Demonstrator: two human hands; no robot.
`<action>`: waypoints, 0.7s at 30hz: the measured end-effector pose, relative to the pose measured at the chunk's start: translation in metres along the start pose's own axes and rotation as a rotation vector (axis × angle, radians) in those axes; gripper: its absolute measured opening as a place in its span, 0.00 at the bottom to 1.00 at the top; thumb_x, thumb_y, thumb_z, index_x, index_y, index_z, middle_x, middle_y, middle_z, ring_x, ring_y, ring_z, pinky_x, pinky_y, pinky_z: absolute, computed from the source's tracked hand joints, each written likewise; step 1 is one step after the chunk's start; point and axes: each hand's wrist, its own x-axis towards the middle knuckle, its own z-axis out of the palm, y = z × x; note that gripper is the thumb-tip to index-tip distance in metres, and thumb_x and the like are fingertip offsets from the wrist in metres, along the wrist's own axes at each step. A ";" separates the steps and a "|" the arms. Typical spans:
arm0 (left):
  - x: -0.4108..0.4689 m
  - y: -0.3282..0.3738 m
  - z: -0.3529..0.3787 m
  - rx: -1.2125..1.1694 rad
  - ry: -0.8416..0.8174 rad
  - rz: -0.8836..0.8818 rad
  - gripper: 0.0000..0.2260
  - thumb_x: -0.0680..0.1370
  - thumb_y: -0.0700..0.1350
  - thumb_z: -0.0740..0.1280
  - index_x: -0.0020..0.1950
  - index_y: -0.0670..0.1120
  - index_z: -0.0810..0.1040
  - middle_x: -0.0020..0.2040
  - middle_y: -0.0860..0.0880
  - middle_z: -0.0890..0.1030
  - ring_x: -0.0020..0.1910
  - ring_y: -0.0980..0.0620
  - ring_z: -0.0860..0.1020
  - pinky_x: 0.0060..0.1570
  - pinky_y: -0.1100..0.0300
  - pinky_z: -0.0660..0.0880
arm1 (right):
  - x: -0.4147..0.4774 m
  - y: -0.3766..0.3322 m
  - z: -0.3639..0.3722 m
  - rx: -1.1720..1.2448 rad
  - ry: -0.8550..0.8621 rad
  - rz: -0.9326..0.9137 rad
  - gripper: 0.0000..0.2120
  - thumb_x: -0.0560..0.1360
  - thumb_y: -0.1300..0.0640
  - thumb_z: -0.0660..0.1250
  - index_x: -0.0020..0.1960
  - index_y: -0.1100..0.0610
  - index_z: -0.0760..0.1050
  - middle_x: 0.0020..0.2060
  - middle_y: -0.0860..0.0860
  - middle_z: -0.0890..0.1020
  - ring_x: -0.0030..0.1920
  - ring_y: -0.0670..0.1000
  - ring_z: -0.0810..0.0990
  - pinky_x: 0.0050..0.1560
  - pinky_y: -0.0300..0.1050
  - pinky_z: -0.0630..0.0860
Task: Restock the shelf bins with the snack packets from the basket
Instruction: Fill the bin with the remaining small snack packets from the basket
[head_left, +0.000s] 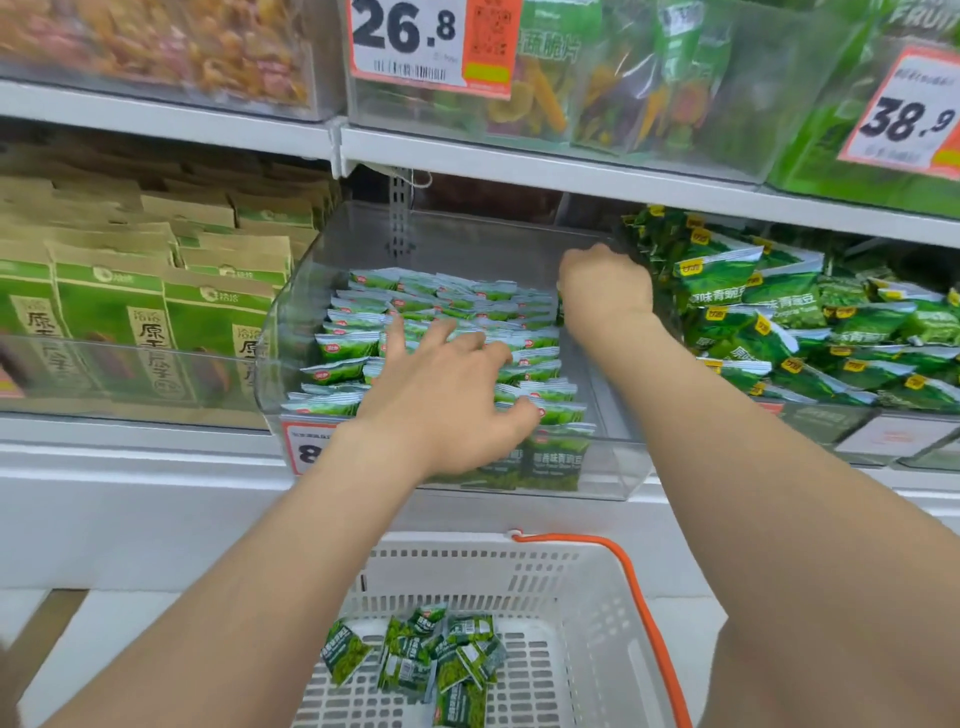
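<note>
A clear plastic shelf bin (615, 467) holds rows of small green snack packets (447, 299) standing on edge. My left hand (447, 395) lies spread over the front rows, fingers straight and touching the packet tops. At the bin's back right, my right hand (605, 286) is curled with its fingers turned down and hidden; a green packet edge (560, 309) peeks out beside it. Below the shelf stands a white plastic basket (571, 587) with an orange handle (647, 618), and several loose green packets (431, 657) lie on its floor.
Larger green packets (779, 317) fill the bin to the right. Brown and green boxes (130, 317) stand behind a clear front to the left. The upper shelf edge (519, 169) hangs low over the bin, carrying bins with price tags (410, 41).
</note>
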 end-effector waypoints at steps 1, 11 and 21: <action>0.001 -0.001 0.000 -0.013 -0.034 -0.007 0.36 0.73 0.70 0.48 0.75 0.55 0.70 0.77 0.52 0.70 0.81 0.43 0.58 0.77 0.28 0.47 | 0.007 -0.002 0.002 -0.021 -0.017 -0.006 0.21 0.76 0.70 0.69 0.68 0.63 0.74 0.63 0.62 0.77 0.63 0.67 0.78 0.52 0.58 0.77; 0.004 -0.004 0.001 -0.050 -0.111 -0.024 0.36 0.72 0.70 0.50 0.78 0.58 0.65 0.80 0.54 0.65 0.81 0.44 0.58 0.77 0.29 0.49 | 0.037 -0.011 0.027 0.074 -0.129 0.030 0.26 0.74 0.78 0.65 0.70 0.66 0.73 0.66 0.64 0.75 0.67 0.68 0.75 0.55 0.58 0.76; -0.004 -0.002 0.001 -0.096 0.167 0.053 0.27 0.75 0.66 0.57 0.69 0.56 0.76 0.67 0.55 0.78 0.68 0.49 0.72 0.70 0.44 0.65 | 0.009 0.004 0.022 0.260 -0.179 -0.024 0.19 0.78 0.70 0.65 0.68 0.67 0.69 0.65 0.67 0.73 0.65 0.66 0.75 0.57 0.52 0.75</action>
